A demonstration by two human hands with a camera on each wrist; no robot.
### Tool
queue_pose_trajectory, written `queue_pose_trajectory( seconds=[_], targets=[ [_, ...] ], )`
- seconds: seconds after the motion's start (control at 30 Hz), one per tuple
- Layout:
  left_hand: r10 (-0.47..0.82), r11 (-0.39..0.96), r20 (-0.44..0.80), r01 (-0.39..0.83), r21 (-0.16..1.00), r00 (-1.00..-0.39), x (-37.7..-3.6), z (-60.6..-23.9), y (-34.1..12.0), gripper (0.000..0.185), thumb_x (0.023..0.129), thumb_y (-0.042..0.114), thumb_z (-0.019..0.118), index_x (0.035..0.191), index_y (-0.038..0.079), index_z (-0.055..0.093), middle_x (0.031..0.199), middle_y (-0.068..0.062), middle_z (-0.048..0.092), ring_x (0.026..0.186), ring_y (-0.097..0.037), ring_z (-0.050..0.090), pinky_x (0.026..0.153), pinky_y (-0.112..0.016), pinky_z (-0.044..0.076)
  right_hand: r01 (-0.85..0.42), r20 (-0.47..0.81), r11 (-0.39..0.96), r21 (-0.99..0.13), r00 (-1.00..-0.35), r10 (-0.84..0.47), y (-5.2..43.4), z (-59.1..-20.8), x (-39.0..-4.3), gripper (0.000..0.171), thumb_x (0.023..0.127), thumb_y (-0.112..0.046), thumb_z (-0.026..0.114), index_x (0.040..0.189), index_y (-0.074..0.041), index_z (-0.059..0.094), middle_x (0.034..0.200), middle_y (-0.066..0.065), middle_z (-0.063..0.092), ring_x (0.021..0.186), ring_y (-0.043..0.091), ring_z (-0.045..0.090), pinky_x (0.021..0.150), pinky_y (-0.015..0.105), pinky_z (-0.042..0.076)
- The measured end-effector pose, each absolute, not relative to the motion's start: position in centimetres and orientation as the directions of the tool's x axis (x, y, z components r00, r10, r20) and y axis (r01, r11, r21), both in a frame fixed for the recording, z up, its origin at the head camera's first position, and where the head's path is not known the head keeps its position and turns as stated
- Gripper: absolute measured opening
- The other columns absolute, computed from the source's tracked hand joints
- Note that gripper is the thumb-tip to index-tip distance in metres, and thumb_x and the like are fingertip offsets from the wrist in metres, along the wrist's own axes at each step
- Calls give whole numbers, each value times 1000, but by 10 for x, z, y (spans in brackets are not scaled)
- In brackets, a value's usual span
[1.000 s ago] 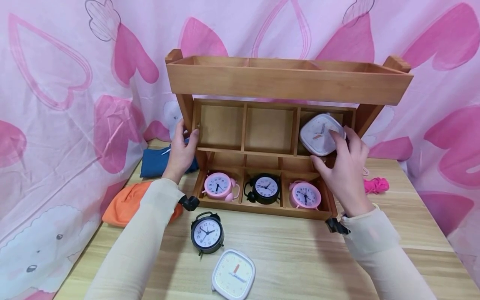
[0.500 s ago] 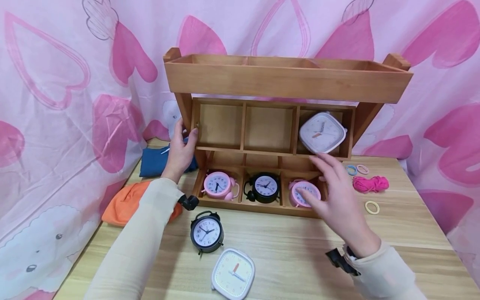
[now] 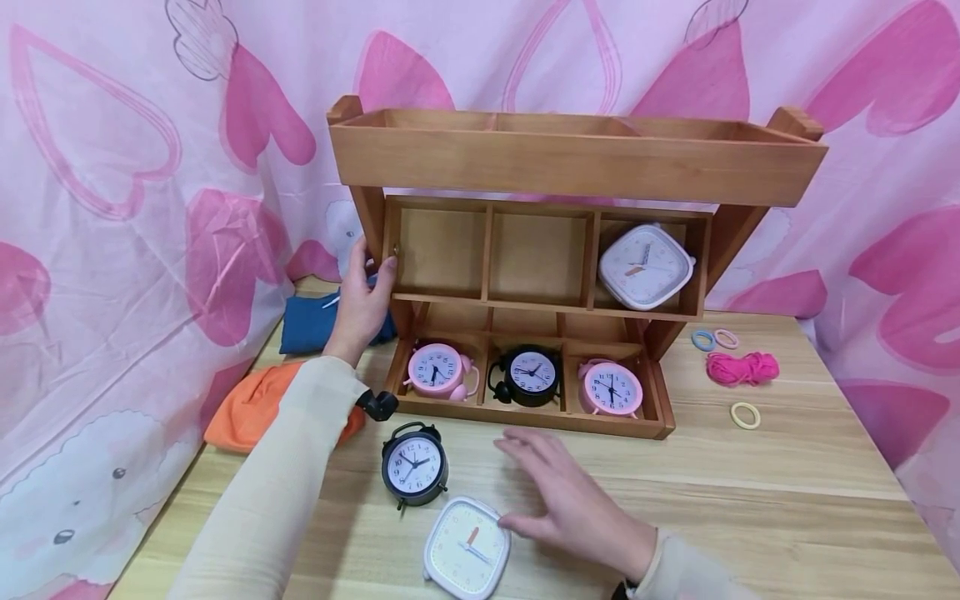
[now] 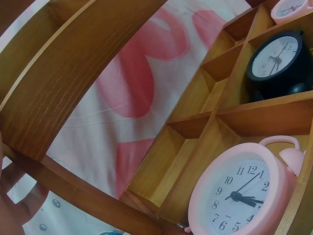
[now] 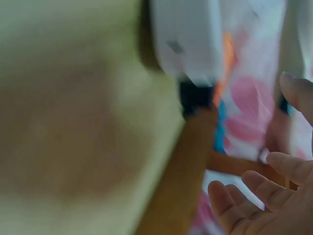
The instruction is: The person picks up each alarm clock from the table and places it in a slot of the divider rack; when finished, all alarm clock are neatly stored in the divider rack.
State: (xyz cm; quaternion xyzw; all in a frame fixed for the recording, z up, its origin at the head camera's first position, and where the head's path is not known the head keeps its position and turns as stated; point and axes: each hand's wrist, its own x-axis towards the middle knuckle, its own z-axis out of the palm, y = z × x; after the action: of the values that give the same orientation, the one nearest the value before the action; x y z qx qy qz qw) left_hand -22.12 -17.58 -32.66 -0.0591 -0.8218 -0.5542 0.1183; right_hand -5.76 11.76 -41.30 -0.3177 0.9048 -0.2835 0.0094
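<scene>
My left hand (image 3: 363, 302) grips the left side post of a wooden shelf (image 3: 577, 167), thumb in front and fingers behind. Above the table my right hand (image 3: 573, 508) has its fingers spread, beside a white square alarm clock (image 3: 467, 547) lying face up. The thumb is at that clock's right edge; whether they touch I cannot tell. A black twin-bell alarm clock (image 3: 415, 467) lies just behind it. Another white square alarm clock (image 3: 647, 267) sits tilted in the right compartment of the middle tier. The right wrist view is blurred but shows open fingers (image 5: 274, 191).
In the bottom tier lie a pink clock (image 3: 437, 372), a black clock (image 3: 531, 377) and another pink clock (image 3: 611, 390). Orange cloth (image 3: 251, 408) and blue cloth (image 3: 307, 323) are at left. Pink yarn (image 3: 742, 368) and a yellow ring (image 3: 745, 415) are at right.
My right hand has let go of the white clock in the middle tier's right compartment and moved down and left to the front white clock. The left hand stays on the shelf post.
</scene>
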Motion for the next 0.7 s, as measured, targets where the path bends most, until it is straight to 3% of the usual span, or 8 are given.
queue_pose_trajectory(
  seconds=[0.13,0.47,0.7],
  targets=[
    [-34,378,263,231,896,-964,-221,-326,-176,59,105,29,46,155,15,18,155,-15,34,140,-35,38,109,-57,40,-557,50,623,-550,-766,-641,107,-431,-44,87,79,-51,77,150,-18,39,154,4,39,139,22,40,110,47,43],
    [-30,376,266,235,896,-964,-221,-327,-176,59,105,29,46,155,15,18,156,-14,33,141,-35,38,109,-56,41,-577,-57,579,-576,-678,-733,88,-455,-28,100,80,-72,63,156,-20,25,156,4,32,139,22,35,110,47,42],
    [-32,377,263,232,897,-964,-222,-328,-176,59,105,28,45,156,15,17,156,-15,32,141,-35,38,109,-57,40,-573,-136,584,-575,-636,-759,82,-456,-24,100,78,-81,51,157,-29,18,159,0,26,140,20,31,111,50,40]
  ],
)
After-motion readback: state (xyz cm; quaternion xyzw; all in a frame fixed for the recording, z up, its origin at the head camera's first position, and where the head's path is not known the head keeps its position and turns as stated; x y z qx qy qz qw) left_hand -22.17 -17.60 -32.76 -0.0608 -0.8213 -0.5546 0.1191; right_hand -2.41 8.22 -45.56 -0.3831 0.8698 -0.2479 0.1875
